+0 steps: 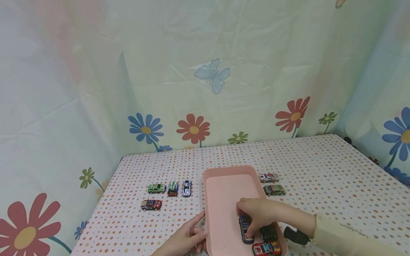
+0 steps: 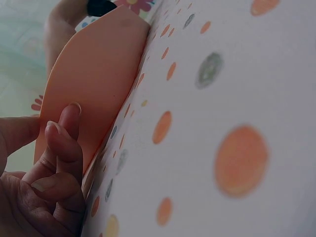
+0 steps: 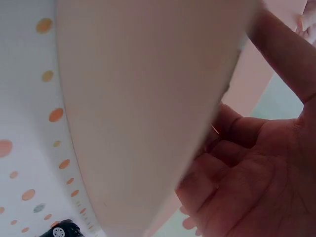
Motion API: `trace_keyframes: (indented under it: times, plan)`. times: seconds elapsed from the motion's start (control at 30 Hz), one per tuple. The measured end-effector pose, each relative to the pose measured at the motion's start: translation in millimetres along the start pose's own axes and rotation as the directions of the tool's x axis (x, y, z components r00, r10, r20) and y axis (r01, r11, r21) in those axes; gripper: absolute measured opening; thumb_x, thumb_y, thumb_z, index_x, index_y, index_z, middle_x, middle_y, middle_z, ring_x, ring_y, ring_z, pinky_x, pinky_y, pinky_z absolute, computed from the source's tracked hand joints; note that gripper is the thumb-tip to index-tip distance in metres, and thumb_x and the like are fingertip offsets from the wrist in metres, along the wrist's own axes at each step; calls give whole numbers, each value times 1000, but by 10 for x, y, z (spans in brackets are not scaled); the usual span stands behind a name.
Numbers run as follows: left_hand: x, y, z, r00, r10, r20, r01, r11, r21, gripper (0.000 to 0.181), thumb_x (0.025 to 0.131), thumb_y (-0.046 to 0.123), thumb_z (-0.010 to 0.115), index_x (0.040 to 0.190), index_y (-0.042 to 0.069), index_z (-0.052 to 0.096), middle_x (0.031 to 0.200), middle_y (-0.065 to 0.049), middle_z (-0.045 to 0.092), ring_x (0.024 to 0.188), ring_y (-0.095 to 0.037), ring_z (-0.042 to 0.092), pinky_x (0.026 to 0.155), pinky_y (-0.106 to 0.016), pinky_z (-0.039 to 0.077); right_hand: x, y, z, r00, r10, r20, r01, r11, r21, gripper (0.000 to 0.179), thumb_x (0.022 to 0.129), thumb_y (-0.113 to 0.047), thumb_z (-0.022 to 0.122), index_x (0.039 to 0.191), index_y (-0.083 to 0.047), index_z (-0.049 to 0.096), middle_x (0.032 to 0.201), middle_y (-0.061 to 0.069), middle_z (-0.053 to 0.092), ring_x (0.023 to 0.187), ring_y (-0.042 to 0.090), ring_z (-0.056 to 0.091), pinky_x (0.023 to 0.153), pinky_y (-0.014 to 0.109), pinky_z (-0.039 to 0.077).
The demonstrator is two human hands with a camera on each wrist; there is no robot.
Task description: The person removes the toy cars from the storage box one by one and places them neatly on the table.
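Note:
A shallow pink tray [image 1: 224, 199] stands on the table in the head view. Inside it, my right hand [image 1: 261, 211] grips a dark blue toy car [image 1: 244, 224] between thumb and fingers. Beside that car lie a dark toy car [image 1: 269, 233], partly covered by the hand, and a red-and-yellow toy car [image 1: 266, 248]. My left hand [image 1: 187, 236] touches the tray's left side. The left wrist view shows its fingertips [image 2: 74, 108] against the outer wall. In the right wrist view the tray's wall [image 3: 143, 98] hides the held car and some fingertips.
Left of the tray are a green car [image 1: 157, 188], a green-and-white car [image 1: 173, 188], a silver car [image 1: 187, 187] and a black-and-red car [image 1: 151, 204]. At its right lie a white-and-red car [image 1: 269, 177] and a dark green car [image 1: 274, 190]. The dotted tablecloth [image 1: 320, 177] meets a flowered backdrop [image 1: 256, 89].

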State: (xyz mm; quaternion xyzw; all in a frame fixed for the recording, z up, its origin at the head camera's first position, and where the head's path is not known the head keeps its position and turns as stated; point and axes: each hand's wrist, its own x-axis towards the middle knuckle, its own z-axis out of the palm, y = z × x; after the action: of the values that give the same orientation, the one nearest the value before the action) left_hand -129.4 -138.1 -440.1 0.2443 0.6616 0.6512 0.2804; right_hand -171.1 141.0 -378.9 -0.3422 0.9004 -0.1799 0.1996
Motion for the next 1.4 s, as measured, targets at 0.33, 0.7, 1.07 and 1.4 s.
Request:
trace_keyframes:
  times: [0.33,0.7,1.07,1.4]
  plan:
    - [0,1,-3,1000,-8,4,8,1000,-8,68,99,17,49,146,-8,7,68,-2,54,54,-5,46,47,-15,30,-8,-1,12,1000,-6,-18,6,1000,20,48,64,-28,87,90,-20,48,76,-11,46,68,5,43,60,23,39]
    - [4,5,-3,1000,4,16,-4,1000,-1,67,99,16,48,145,-9,7,68,-1,53,54,-5,47,49,-15,32,-39,21,-33,999,-20,-29,21,999,42,44,66,-24,85,90,-22,48,73,-11,47,67,6,41,59,24,38]
    - [-6,13,-1,1000,-21,2,21,1000,-16,67,99,17,49,146,-8,8,69,-3,54,54,-5,46,46,-15,31,-67,70,-106,993,-115,-23,117,986,121,12,81,-16,73,89,-17,64,69,-14,49,60,1,41,55,20,38]
    - [-2,7,-3,1000,-28,2,28,999,-23,66,99,17,48,146,-8,8,69,-4,54,53,-5,45,44,-16,29,-90,118,-117,990,-135,-41,140,979,147,5,86,-12,68,84,-16,66,68,-16,53,59,0,48,57,21,44]
